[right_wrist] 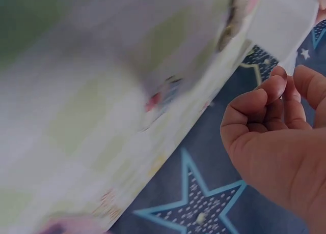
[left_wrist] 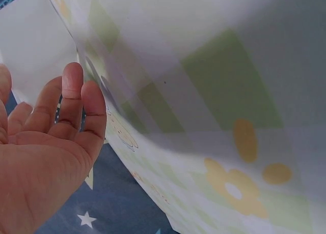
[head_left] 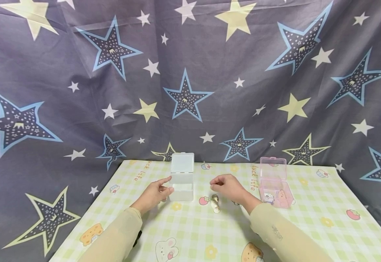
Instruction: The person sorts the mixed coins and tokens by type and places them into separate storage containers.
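Note:
In the head view my left hand (head_left: 156,193) is at the left side of a white lidded box (head_left: 181,194), its thumb and index finger right at the wall. The fingers of that left hand (left_wrist: 56,127) are loosely bent in the left wrist view. The box's lid (head_left: 182,162) stands raised at the back. My right hand (head_left: 228,185) hovers to the right of the box with its fingers curled and the thumb close to the index fingertip. Nothing shows between those fingertips in the right wrist view. Just below that hand lies an overlapping row of gold coins (head_left: 215,203).
A pink see-through box (head_left: 287,196) with its lid (head_left: 272,169) up stands at the right and contains small printed pieces. The checked tablecloth (head_left: 190,233) carries cartoon prints. A dark star-patterned curtain (head_left: 210,54) hangs behind the table.

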### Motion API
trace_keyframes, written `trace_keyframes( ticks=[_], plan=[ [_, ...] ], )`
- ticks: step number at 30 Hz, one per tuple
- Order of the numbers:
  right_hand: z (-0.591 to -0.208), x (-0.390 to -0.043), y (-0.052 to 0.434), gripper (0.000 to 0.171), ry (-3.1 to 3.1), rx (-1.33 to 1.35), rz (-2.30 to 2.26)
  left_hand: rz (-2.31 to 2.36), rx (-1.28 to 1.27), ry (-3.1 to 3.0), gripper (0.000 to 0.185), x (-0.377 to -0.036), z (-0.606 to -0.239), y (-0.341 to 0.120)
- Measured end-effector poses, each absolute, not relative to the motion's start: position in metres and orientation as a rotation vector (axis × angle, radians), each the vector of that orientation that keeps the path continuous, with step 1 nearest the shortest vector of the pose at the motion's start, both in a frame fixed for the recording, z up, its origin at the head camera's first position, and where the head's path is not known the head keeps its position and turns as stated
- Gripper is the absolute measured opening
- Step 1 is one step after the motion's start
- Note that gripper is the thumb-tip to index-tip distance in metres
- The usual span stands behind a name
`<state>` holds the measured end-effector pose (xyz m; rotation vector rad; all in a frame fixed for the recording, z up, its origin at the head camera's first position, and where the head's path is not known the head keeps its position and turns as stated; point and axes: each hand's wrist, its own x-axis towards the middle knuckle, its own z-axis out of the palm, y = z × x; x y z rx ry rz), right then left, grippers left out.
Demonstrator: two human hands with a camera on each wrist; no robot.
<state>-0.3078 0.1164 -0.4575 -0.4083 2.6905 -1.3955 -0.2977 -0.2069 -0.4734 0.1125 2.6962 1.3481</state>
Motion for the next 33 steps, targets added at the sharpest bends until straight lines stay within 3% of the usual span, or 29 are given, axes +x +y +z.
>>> trace_keyframes(
  ticks=[8,21,33],
  plan=[
    [-0.469,-0.303,0.143,0.014,2.739,-0.450,-1.272,1.341,0.117,2.701,0.063,-0.298,-0.474,-0.208],
    [-0.480,-0.289,0.145,0.006,2.729,-0.722,-1.098,1.362,0.114,2.703,0.061,-0.297,-0.474,-0.206],
    [-0.480,-0.284,0.144,0.006,2.734,-0.710,-1.048,1.353,0.112,2.697,0.063,-0.298,-0.474,-0.206]
  ],
)
